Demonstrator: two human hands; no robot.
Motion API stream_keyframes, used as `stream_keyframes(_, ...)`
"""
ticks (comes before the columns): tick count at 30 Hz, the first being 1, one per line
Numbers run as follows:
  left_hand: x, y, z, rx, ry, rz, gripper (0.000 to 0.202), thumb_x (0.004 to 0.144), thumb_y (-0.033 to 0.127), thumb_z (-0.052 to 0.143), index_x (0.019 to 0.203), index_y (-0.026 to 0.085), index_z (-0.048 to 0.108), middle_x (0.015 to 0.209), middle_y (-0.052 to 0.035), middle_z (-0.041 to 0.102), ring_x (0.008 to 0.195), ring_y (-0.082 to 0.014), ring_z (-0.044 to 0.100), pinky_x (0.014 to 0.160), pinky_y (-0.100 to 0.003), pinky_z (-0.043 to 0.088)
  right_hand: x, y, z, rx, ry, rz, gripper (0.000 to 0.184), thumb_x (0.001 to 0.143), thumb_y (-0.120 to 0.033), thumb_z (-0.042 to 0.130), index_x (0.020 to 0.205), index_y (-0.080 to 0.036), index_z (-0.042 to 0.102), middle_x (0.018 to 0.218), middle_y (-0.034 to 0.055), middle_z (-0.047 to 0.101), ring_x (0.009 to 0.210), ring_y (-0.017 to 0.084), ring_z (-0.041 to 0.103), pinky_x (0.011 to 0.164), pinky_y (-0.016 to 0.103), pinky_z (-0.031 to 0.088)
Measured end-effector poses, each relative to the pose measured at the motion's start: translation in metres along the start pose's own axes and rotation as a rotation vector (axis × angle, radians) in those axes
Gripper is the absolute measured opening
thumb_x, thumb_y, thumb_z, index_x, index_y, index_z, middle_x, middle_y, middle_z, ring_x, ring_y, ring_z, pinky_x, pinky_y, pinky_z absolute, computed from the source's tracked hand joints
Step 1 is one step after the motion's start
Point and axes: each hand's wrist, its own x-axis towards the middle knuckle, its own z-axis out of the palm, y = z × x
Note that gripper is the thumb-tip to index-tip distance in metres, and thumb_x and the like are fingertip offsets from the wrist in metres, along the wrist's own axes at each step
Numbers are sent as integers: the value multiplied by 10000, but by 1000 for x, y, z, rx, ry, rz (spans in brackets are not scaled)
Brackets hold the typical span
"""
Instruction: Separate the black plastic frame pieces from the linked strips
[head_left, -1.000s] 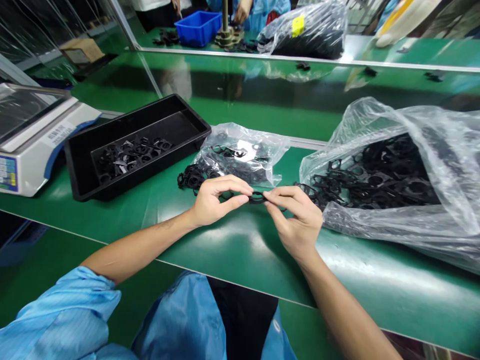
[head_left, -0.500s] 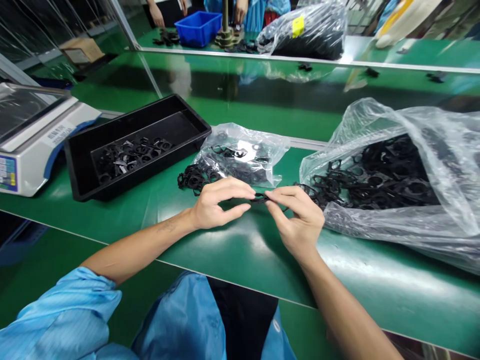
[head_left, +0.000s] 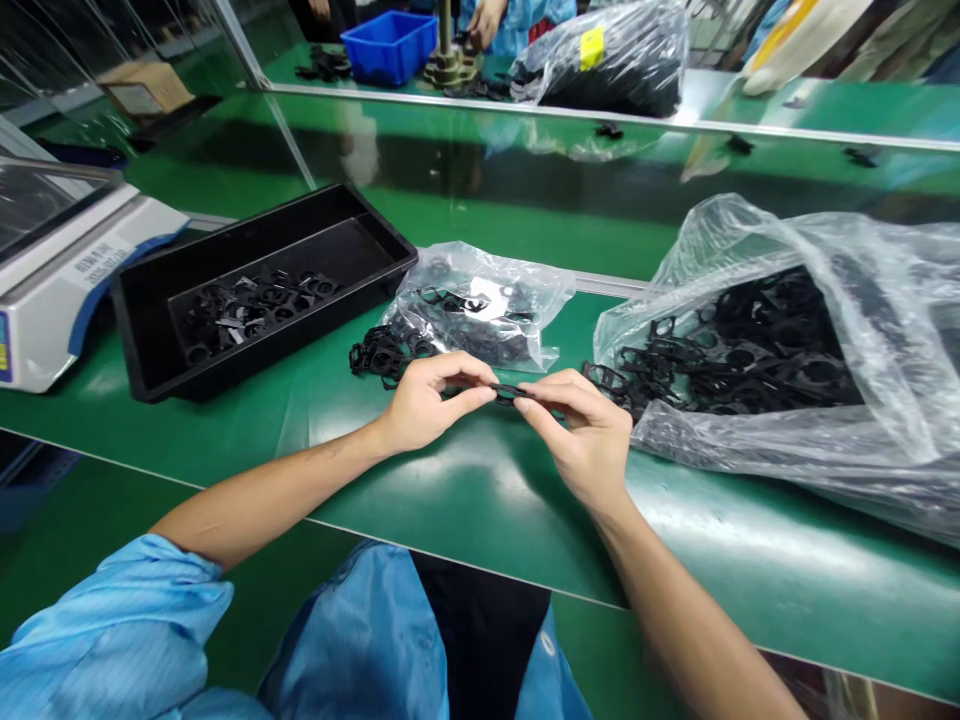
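Observation:
Between my two hands is a small black plastic ring-shaped part, held just above the green table. My left hand pinches its left end between thumb and fingers. The right end sits in the pinch of my right hand. Behind my left hand lies a pile of similar black parts, beside a clear plastic bag with more of them inside. Right of my right hand, a large open plastic bag holds many black parts, some lying at its mouth.
A black tray with black parts stands at the left, next to a white weighing scale. Behind a metal rail are a blue bin, a filled plastic bag and another person's hand.
My left thumb and fingers have closed onto the part's left end; before, they were apart around it. The view has shifted slightly.

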Motion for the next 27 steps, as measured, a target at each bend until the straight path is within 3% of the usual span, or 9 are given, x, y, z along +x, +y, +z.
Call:
stream_keyframes(5, -2, -1, 4, -119, -5, -81, 179, 848, 329, 783, 866, 159, 727, 796, -20, 738, 719, -123, 697, 686, -226, 567, 1, -2, -2, -18, -28, 22, 49, 853, -222, 752, 823, -232, 790, 787, 34, 736, 731, 174, 668, 638, 310, 559)
stream_keyframes(8, -3, -2, 5, -164, 5, -139, 223, 838, 362, 793, 866, 156, 713, 784, -17, 726, 707, -124, 698, 692, -234, 579, 1, 2, -1, 64, -13, 116, 8, 822, -230, 782, 822, -223, 785, 786, 22, 721, 710, 155, 666, 647, 288, 565)
stream_keyframes(12, -2, -2, 3, -244, -44, -170, 271, 838, 405, 791, 853, 149, 706, 774, -25, 728, 704, -128, 704, 692, -232, 582, 1, 7, -2, 105, -16, 229, 86, 793, -272, 820, 821, -204, 776, 786, 18, 727, 674, 144, 675, 668, 284, 590)
stream_keyframes(16, 0, 2, 0, -291, -172, -233, 342, 900, 476, 704, 862, 137, 721, 725, -44, 733, 655, -137, 699, 660, -245, 577, 1, 4, -4, -26, -96, 34, 46, 843, -246, 780, 875, -225, 805, 863, 43, 760, 782, 176, 708, 745, 319, 603)
stream_keyframes(19, 0, 3, -1, -235, -175, -269, 331, 841, 468, 768, 816, 143, 716, 685, -24, 712, 599, -119, 663, 598, -224, 548, -1, 2, -3, -130, -132, -115, 92, 886, -215, 733, 912, -247, 816, 881, 46, 760, 813, 184, 710, 778, 342, 604)
stream_keyframes(27, 2, 4, 0, -171, -142, -291, 296, 824, 431, 776, 787, 138, 763, 722, -46, 746, 617, -121, 657, 598, -220, 546, -1, 2, -1, -176, -143, -139, 113, 906, -221, 715, 944, -249, 818, 888, 51, 774, 793, 188, 713, 766, 352, 609)
